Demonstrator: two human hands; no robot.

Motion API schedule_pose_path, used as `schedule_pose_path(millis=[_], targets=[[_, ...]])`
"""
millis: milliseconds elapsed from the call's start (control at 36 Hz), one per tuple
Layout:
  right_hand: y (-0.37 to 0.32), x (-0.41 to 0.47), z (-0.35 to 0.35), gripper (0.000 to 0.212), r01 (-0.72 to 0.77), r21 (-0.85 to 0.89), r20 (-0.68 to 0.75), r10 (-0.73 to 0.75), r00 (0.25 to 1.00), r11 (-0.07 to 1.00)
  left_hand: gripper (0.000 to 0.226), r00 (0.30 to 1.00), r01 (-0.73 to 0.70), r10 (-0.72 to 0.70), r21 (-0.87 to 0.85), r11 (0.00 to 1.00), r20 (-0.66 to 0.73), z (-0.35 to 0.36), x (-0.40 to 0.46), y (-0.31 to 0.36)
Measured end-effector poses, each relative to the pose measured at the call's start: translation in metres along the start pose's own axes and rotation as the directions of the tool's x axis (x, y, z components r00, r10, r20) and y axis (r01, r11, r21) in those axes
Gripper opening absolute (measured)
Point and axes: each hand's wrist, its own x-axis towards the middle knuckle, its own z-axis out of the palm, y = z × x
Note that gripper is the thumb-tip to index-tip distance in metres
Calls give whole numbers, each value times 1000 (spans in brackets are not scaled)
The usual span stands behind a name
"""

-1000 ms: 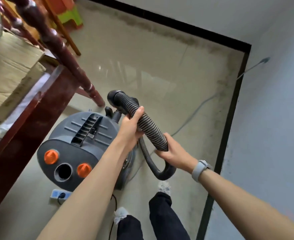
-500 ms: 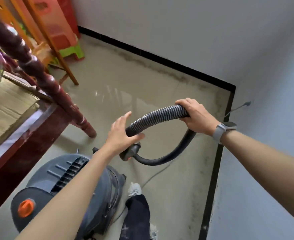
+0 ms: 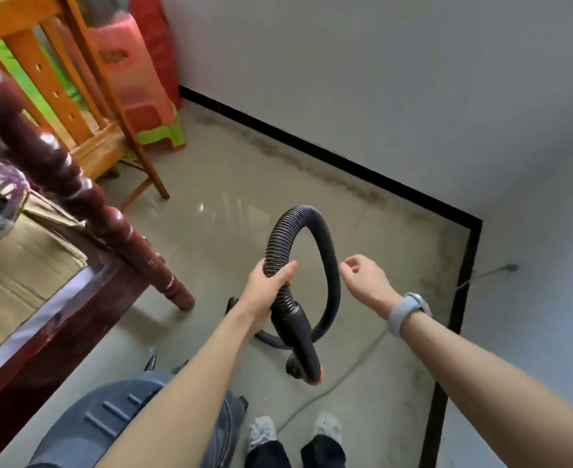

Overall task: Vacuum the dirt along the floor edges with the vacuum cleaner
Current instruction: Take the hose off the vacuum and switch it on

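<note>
1. The ribbed hose (image 3: 280,251) is wrapped by the left hand (image 3: 267,288) in a full grip just above its cuff, likely to aim the nozzle (image 3: 307,361).
2. The right hand (image 3: 366,282) hangs loosely curled just right of the loop, holding nothing.
3. Dirt (image 3: 315,170) is seen along the far skirting; the vacuum cleaner (image 3: 116,417) sits near left.
4. No writing can be read.

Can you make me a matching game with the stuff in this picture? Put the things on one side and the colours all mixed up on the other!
Things:
1. hose
2. top stool
3. watch strap
4. bottom stool

Colours:
A. green
B. pale grey
C. black
D. pink-red

Right pairs: 1-C, 2-D, 3-B, 4-A.

The left hand grips the hose. The strap sits on the right wrist.
</note>
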Motion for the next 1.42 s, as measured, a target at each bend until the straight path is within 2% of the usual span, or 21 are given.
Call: schedule_pose_path(millis=[56,167,222,278,361,472,556,611,667,778,833,917,1000,1056,1083,1139,1194,1222,1333,1361,1417], targets=[[9,5,17,32,-104,16,159,100,982,994,15,999,25,-25,-23,999,-22,0,10,-5],[21,20,39,24,-335,186,448,224,865,924,15,998,17,-23,-90,996,-58,1,32,-1],[27,29,51,21,-291,144,551,167,817,946,12,996,0,-13,-154,988,-83,2,45,5],[29,37,62,39,-158,204,608,1,794,966,7,993,-29,0,-247,969,-116,3,54,13],[25,54,77,43,75,319,560,-252,789,945,4,988,-56,3,-349,936,-153,6,70,25],[18,86,79,32,275,204,377,-334,864,940,9,982,-80,4,-394,916,-191,9,87,37],[12,100,77,31,327,213,345,-383,857,921,25,976,-51,-2,-236,970,-216,0,93,38],[8,111,74,25,254,291,316,-343,884,923,38,959,8,-17,-35,999,-283,-10,92,30],[5,125,71,20,61,446,312,-219,925,893,40,937,48,-6,111,993,-349,-18,83,12],[-1,158,64,19,-292,683,319,86,944,670,27,882,194,-3,357,914,-471,-24,60,-47],[0,172,60,25,-430,742,361,234,903,514,23,805,282,24,418,864,-593,-17,47,-71],[4,186,59,45,-547,765,429,364,826,340,31,623,400,86,410,820,-778,-1,32,-87],[8,193,68,51,-596,778,480,426,767,197,45,504,421,48,294,858,-863,6,34,-91],[11,194,78,52,-637,762,540,424,727,121,54,480,429,-194,35,903,-856,2,43,-90],[14,194,84,53,-663,741,571,420,705,105,59,496,389,-350,-157,908,-795,0,49,-88],[17,189,94,54,-712,695,626,404,667,100,55,583,269,-567,-520,810,-582,-3,60,-82],[16,180,101,57,-751,657,680,384,625,58,34,656,157,-584,-670,725,-478,-6,70,-75],[13,174,102,57,-769,638,703,374,605,45,27,659,95,-578,-710,698,-481,-8,75,-72],[8,151,94,52,-850,522,802,296,519,76,19,609,-160,-561,-779,606,-561,-14,84,-65],[7,147,89,48,-859,471,807,294,512,200,19,617,-199,-542,-780,594,-570,-15,83,-63],[8,144,81,36,-681,255,720,335,608,687,18,632,-210,-510,-763,612,-583,-20,83,-63]])
